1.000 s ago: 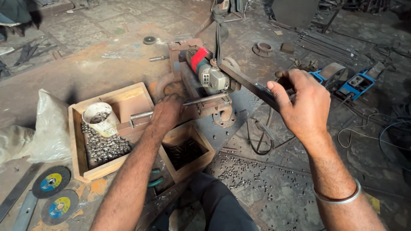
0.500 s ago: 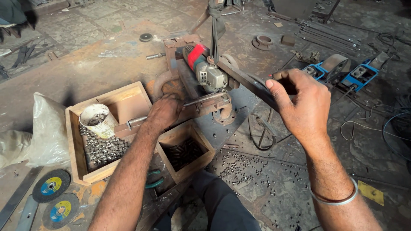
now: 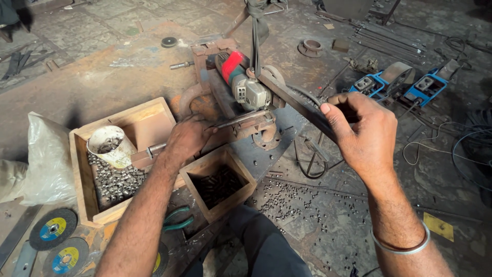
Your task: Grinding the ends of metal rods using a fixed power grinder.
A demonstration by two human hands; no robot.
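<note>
Our right hand [image 3: 366, 136] is curled tight round the lever bar [image 3: 300, 105], just right of the grinder [image 3: 246, 82]. Left hand [image 3: 187, 137] pinches a thin rod [image 3: 241, 118] below grinder; fingertips hidden, blade unclear.

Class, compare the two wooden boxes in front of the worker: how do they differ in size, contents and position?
The large wooden box sits left of the left hand; the small wooden box sits just below it, nearer the person. The large box holds pale silvery metal pieces and a tipped white cup; the small box holds dark pieces only. The large box is wide with bare floor showing; the small box is narrow. Both are open-topped, square-cornered wood.
</note>
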